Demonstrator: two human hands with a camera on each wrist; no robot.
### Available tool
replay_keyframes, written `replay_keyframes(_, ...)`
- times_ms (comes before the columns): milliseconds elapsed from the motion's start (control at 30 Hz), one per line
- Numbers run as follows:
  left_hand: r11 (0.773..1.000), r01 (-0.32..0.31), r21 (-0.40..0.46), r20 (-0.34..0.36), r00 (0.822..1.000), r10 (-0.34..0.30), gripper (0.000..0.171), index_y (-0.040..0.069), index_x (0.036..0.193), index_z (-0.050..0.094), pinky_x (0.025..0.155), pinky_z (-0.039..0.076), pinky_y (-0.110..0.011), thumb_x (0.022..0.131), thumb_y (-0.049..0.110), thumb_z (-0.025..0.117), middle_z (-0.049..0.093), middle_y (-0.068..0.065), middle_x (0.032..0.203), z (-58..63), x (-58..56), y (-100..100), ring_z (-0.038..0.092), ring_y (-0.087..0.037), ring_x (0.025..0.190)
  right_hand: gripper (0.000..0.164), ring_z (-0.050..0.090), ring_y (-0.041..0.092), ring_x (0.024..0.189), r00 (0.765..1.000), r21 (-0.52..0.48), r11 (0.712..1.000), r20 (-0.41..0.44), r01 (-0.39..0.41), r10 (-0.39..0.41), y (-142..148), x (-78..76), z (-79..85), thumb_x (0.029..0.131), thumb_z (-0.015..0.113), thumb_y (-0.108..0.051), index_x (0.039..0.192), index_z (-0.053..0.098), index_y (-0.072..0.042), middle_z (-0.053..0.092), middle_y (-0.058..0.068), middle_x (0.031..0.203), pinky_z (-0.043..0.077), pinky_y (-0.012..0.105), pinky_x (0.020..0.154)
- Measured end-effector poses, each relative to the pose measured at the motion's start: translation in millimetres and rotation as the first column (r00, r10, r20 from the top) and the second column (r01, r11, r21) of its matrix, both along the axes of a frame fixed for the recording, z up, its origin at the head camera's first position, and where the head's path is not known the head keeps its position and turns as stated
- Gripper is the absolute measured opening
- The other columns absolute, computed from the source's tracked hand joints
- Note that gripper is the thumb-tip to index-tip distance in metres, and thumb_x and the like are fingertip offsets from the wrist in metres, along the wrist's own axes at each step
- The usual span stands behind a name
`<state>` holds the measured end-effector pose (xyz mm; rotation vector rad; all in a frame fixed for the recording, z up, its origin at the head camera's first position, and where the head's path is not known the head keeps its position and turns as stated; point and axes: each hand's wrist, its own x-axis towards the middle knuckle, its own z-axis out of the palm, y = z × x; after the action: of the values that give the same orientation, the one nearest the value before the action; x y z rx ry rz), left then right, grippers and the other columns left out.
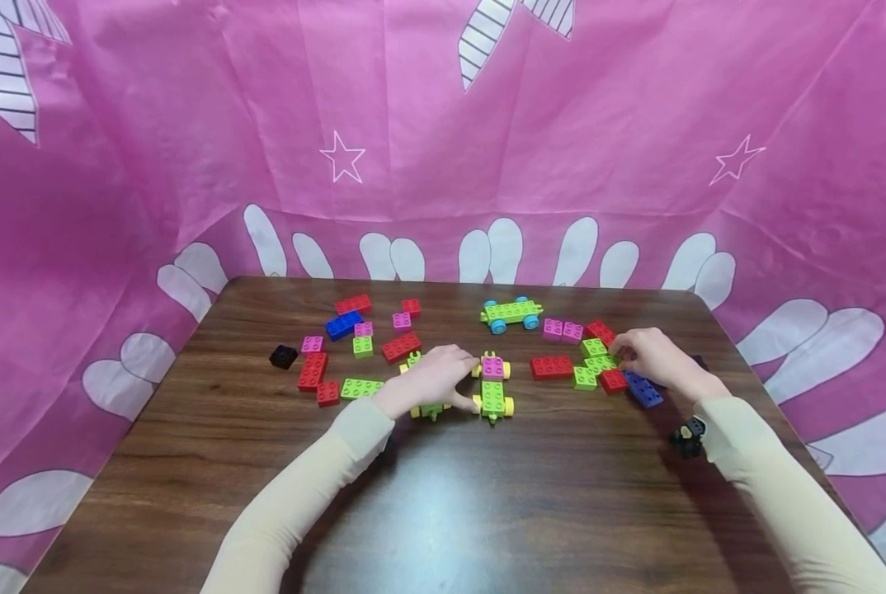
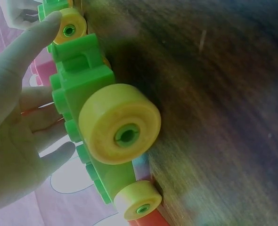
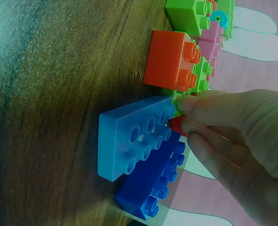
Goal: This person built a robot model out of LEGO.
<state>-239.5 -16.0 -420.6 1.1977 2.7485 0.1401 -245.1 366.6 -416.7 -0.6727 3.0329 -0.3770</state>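
Observation:
My left hand (image 1: 437, 378) reaches over a green car base with yellow wheels (image 2: 96, 136), its fingers spread and fairly straight. In the left wrist view the thumb lies against a yellow wheel (image 2: 72, 27) of a second green base. That base carries a pink brick (image 1: 492, 368) and a green brick (image 1: 492, 398). My right hand (image 1: 649, 355) is at the right-hand group of bricks, thumb and fingers drawn together at a green brick (image 3: 176, 104), partly hidden by the thumb. Beside those fingertips are a light blue brick (image 3: 136, 134), a dark blue brick (image 3: 151, 179) and a red-orange brick (image 3: 169, 61).
A green base with blue wheels (image 1: 511, 313) stands at the back. Loose red, pink, green and blue bricks (image 1: 345, 324) lie on the left, with a black brick (image 1: 283, 356) further out. A small black figure (image 1: 686, 437) is by the right sleeve. Pink cloth (image 1: 428, 124) surrounds the wooden table (image 1: 443, 511).

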Motion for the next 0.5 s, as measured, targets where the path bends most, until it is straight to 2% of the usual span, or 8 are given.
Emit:
replay_keyframes(300,1.000,-0.001,0.008,0.006,1.000,0.001,0.081,0.003,0.140,0.054,0.114,0.041,-0.041,0.081,0.055,0.075,0.062,-0.009,0.139,-2.3,1.4,-0.9,0.055,-0.023,0.129,0.019,0.067,0.024,0.080,1.000,0.003,1.000,-0.009,-0.017,0.017,1.1,-0.6,-3.8,0.074,0.081,0.002,0.091,0.074,0.000,0.074,0.012,0.086,0.059,0.048,0.076)
replay_keyframes(500,1.000,0.001,0.014,0.004,1.000,-0.001,0.081,0.003,0.139,0.055,0.113,0.042,-0.041,0.081,0.055,0.076,0.062,-0.009,0.138,-3.3,1.7,-1.2,0.055,-0.023,0.128,0.017,0.065,0.019,0.074,0.999,0.025,0.999,-0.020,-0.049,0.049,-0.7,-0.6,-2.5,0.073,0.082,0.002,0.087,0.074,-0.004,0.073,0.008,0.082,0.058,0.038,0.069)
